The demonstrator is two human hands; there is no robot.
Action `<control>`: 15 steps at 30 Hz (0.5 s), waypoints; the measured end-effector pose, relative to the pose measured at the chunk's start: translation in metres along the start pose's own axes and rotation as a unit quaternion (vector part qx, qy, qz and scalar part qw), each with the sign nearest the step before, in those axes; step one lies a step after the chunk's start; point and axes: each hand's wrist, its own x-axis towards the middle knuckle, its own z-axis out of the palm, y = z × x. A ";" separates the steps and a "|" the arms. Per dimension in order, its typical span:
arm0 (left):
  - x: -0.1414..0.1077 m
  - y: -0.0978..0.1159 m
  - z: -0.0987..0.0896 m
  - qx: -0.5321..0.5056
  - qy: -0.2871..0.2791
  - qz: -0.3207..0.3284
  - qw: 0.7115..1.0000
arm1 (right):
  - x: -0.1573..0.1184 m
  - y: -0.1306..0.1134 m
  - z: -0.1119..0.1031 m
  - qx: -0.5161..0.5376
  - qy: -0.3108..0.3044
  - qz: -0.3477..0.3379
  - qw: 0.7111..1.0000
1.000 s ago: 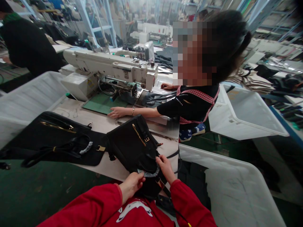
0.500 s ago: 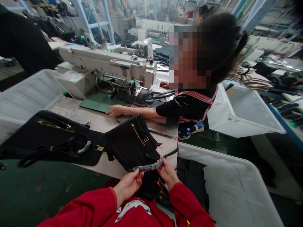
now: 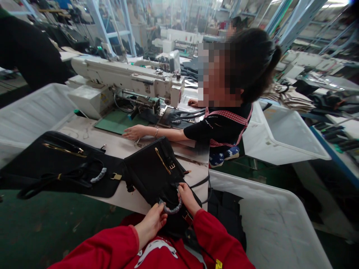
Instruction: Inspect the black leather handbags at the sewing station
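Note:
A black bag (image 3: 148, 168) with gold zips and buckles lies over the table's front edge, close to my body. Its handle (image 3: 173, 210), wrapped in clear plastic, curves down in a U between my hands. One end of it is pinched by my left hand (image 3: 153, 220). My right hand (image 3: 188, 198) pinches the other end, against the bag's surface. Left of this bag rests another flat black bag piece (image 3: 109, 186) with a gold clasp, a tied strap (image 3: 60, 178) and a wrapped handle (image 3: 98, 175).
A sewing machine (image 3: 126, 76) stands behind the bags. A co-worker in a checked apron sits at it, one arm (image 3: 168, 133) stretched across the table (image 3: 131, 203). White bins stand at left (image 3: 25, 112) and right (image 3: 269, 213), the right one holding black pieces (image 3: 227, 213).
My right hand has moved left and nearer to my left hand. The handle, nearly straight before, now bends into a U. The co-worker's head has shifted slightly left and down.

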 end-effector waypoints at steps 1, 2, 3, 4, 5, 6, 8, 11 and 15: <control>0.001 0.000 0.001 0.007 0.006 0.002 1.000 | 0.002 0.001 0.000 -0.026 0.006 -0.003 1.000; 0.001 0.000 0.003 0.013 0.012 0.004 1.000 | 0.003 0.002 0.000 -0.052 0.011 -0.006 0.999; 0.002 0.000 0.004 0.019 0.016 0.005 1.000 | 0.003 0.002 -0.001 -0.079 0.013 -0.010 0.997; 0.003 0.000 0.005 0.025 0.019 0.006 0.999 | 0.002 0.000 -0.001 -0.108 0.015 -0.016 0.994; 0.003 0.000 0.006 0.030 0.021 0.007 0.999 | 0.001 -0.003 -0.002 -0.140 0.017 -0.025 0.990; 0.004 0.000 0.007 0.034 0.024 0.008 0.999 | -0.001 -0.006 -0.002 -0.173 0.020 -0.037 0.984; 0.004 0.001 0.008 0.037 0.031 0.010 0.999 | -0.005 -0.016 -0.001 -0.242 0.029 -0.063 0.968; 0.003 0.002 0.008 0.036 0.043 0.007 0.998 | -0.009 -0.028 0.004 -0.332 0.046 -0.091 0.938; 0.006 0.001 0.007 0.021 0.060 -0.002 0.998 | -0.004 -0.034 0.008 -0.416 0.058 -0.103 0.902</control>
